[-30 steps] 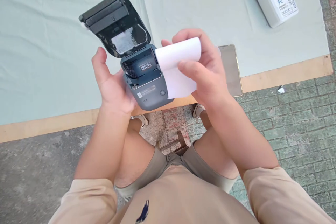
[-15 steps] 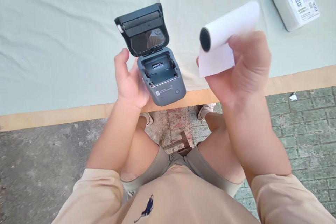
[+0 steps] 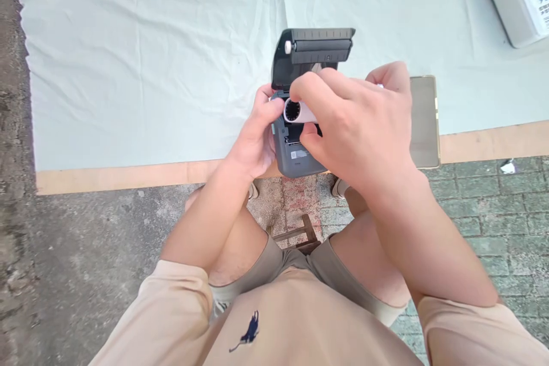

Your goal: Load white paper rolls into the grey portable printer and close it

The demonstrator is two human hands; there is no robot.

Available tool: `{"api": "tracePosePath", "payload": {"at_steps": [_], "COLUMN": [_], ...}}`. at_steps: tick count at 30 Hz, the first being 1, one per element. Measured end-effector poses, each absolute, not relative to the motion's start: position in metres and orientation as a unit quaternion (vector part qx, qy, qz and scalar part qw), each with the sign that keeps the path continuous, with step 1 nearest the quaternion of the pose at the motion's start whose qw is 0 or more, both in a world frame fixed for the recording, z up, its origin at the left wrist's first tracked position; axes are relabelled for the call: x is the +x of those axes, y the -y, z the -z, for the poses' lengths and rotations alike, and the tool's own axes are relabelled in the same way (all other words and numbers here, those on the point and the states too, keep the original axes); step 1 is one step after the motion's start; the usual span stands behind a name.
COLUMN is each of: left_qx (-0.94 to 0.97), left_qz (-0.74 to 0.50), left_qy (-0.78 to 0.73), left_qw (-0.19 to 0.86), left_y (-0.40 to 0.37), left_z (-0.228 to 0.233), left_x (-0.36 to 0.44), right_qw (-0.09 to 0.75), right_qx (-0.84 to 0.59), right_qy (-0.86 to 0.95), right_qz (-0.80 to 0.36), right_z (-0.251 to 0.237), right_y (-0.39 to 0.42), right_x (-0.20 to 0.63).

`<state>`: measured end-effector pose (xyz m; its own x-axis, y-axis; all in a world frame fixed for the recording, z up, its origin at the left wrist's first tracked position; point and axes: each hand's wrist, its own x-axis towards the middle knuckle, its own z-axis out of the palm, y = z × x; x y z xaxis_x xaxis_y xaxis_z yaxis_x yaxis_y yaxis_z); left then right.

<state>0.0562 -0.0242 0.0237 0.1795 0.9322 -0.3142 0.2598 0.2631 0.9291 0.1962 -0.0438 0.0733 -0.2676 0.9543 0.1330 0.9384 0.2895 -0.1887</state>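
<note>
A dark grey portable label printer (image 3: 300, 164) is gripped along its left side by my left hand (image 3: 255, 131), with the thumb at the edge of the paper bay. Its lid (image 3: 321, 48) stands raised, showing a black roller with a white end. Between its fingers and thumb my right hand (image 3: 364, 120) holds a white paper roll (image 3: 306, 112) with a dark core. The roll's left end is at the mouth of the open bay; its right part is hidden under my hand. How deep it sits I cannot tell.
A flat rectangular thing like a phone (image 3: 424, 123) lies at the front edge of the table, right of my hand. A white box-shaped device (image 3: 512, 6) stands at the back right on the pale cloth (image 3: 150, 68). A wooden stool (image 3: 306, 234) is between my legs.
My right hand has brought the paper roll left, from beside the printer to over its open bay. The printer has shifted right in view, and the phone-like thing now shows.
</note>
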Motion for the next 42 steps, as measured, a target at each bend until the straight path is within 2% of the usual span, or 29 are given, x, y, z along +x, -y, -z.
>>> {"api": "tracePosePath", "payload": {"at_steps": [3,7,12,16,22,27,31,36,42], "left_qx": [0.479,0.448,0.383,0.378,0.443,0.366,0.315,0.307,0.262], "left_qz": [-0.311,-0.322,-0.388,-0.384,-0.327,-0.389,-0.449,-0.472,-0.518], "left_qy": [-0.507,-0.485,-0.409,-0.402,-0.491,-0.401,-0.351,-0.367,-0.358], "left_qw": [0.645,0.679,0.732,0.74,0.675,0.744,0.759,0.74,0.732], "left_y": [0.025,0.022,0.02,0.021,0.021,0.021,0.021,0.02,0.011], "left_z": [-0.022,-0.019,-0.022,-0.025,-0.025,-0.018,-0.012,-0.008,-0.004], "left_x": [0.06,0.059,0.057,0.058,0.059,0.06,0.064,0.064,0.055], "right_qw": [0.08,0.051,0.063,0.071,0.073,0.053,0.039,0.098,0.181], "right_qx": [-0.592,-0.582,-0.559,-0.555,-0.569,-0.578,-0.582,-0.546,-0.569], "right_qy": [0.802,0.811,0.826,0.829,0.819,0.814,0.809,0.825,0.802], "right_qz": [0.001,0.0,-0.032,0.001,0.006,-0.021,-0.072,-0.108,-0.03], "right_z": [-0.076,-0.077,-0.073,-0.074,-0.079,-0.073,-0.069,-0.073,-0.068], "right_y": [0.044,0.042,0.036,0.038,0.043,0.037,0.033,0.036,0.038], "right_x": [0.197,0.199,0.203,0.205,0.202,0.199,0.197,0.201,0.205]}}
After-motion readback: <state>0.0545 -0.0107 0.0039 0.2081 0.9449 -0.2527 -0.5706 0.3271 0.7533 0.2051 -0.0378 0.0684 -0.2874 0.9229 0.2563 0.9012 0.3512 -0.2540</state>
